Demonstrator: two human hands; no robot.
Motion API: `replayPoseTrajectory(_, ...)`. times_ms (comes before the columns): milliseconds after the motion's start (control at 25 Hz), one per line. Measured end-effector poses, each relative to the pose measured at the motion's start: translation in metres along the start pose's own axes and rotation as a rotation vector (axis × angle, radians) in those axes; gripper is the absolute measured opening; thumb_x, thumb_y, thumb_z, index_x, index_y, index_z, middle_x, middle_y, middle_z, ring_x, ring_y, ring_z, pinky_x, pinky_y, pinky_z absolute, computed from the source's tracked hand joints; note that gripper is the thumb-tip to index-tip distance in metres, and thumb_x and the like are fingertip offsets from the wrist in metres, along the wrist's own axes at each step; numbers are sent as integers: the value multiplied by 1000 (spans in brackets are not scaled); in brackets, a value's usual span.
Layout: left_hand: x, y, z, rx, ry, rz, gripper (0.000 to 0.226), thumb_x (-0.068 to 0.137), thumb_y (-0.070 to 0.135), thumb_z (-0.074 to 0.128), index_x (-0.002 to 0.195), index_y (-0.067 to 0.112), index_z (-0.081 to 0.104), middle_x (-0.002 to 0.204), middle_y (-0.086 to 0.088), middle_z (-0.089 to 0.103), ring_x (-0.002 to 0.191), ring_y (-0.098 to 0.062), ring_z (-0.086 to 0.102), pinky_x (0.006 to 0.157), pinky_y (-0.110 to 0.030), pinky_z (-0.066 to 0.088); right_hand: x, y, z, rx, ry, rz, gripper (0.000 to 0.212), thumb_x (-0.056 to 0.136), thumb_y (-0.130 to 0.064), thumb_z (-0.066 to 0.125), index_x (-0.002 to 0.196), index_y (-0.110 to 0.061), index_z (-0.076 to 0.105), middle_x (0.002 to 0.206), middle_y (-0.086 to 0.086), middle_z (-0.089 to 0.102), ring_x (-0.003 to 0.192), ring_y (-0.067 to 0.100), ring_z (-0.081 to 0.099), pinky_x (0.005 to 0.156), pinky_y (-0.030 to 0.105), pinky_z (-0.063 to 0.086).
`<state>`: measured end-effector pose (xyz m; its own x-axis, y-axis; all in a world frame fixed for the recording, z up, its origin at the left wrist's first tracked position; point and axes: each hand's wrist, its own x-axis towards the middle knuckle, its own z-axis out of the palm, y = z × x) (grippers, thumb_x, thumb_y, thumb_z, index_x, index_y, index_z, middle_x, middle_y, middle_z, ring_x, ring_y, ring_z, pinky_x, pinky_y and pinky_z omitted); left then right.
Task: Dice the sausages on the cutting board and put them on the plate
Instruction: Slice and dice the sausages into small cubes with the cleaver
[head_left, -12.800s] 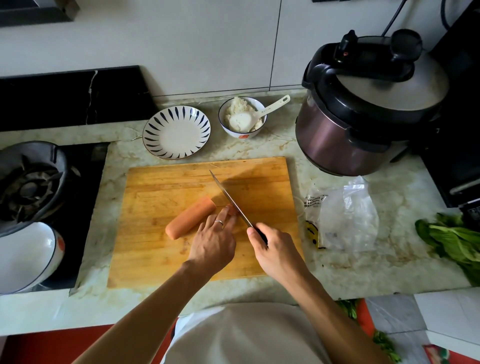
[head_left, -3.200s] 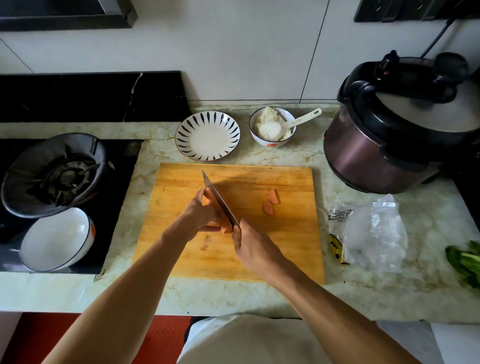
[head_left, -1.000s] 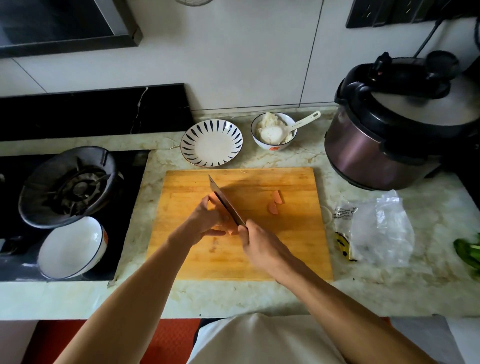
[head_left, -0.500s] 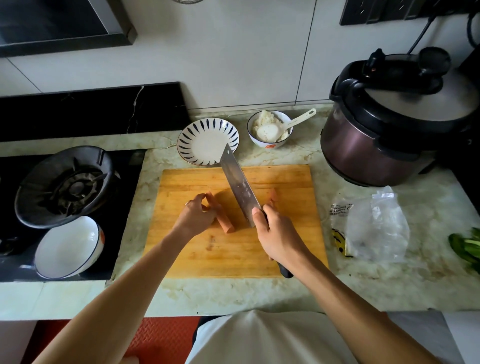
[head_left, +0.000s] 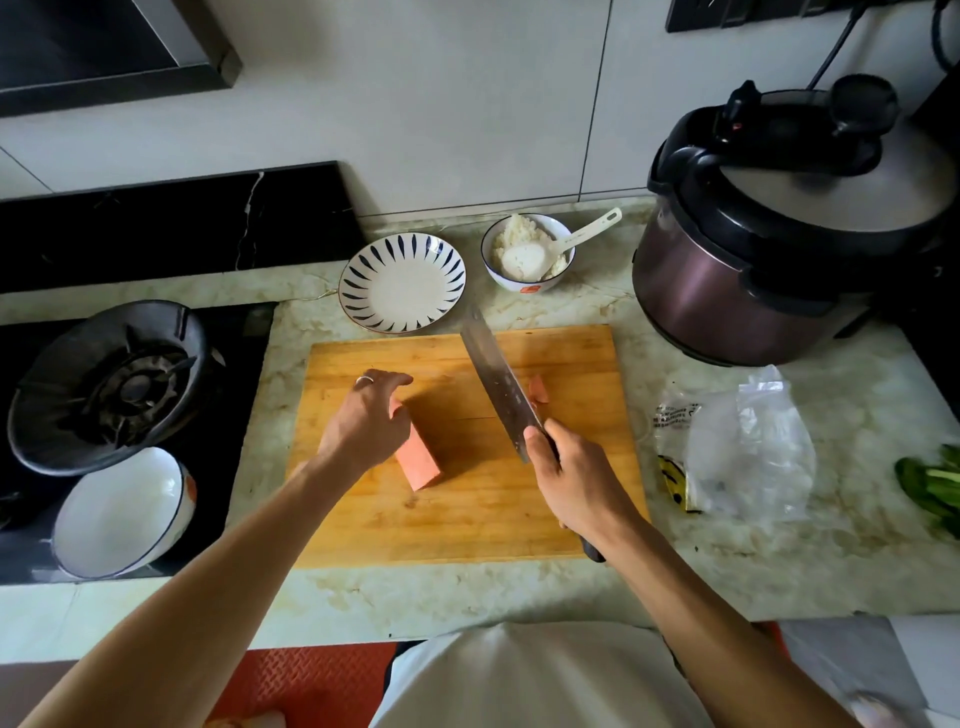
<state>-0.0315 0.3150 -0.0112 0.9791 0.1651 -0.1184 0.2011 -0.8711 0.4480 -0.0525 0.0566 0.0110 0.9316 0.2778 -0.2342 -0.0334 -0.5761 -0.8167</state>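
At frame centre, the left hand (head_left: 363, 426) rests loose-fingered on the halved pink sausage (head_left: 415, 460) on the wooden cutting board (head_left: 467, 519). The right hand (head_left: 576, 478) grips the steel cleaver (head_left: 498, 384), raised. A careless chop could nick those fingers, or the pieces could slip; the striped plate (head_left: 402, 280) above waits bare.

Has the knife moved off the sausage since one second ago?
Yes. The knife was cutting beside the left hand; it now sits right of the sausage, tip toward the plate.
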Motion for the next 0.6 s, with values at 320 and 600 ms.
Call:
replayPoseTrajectory(320, -8, 15, -8, -162, 394, 127, 20, 86, 12, 62, 106, 11, 65, 110, -8, 60, 98, -25, 57, 74, -30, 46, 9, 18, 0, -565, -44, -241, 30, 92, -56, 49, 99, -28, 56, 75, -2, 65, 64, 24, 62, 52, 34, 48)
replayPoseTrajectory(600, 15, 34, -7, 154, -285, 330, 66, 82, 27, 72, 143, 30, 45, 144, 0, 48, 133, -22, 42, 108, -36, 34, 12, 32, 12, -510, -47, -282, 53, 85, -44, 69, 131, -19, 59, 111, 13, 67, 100, 35, 63, 83, 51, 53)
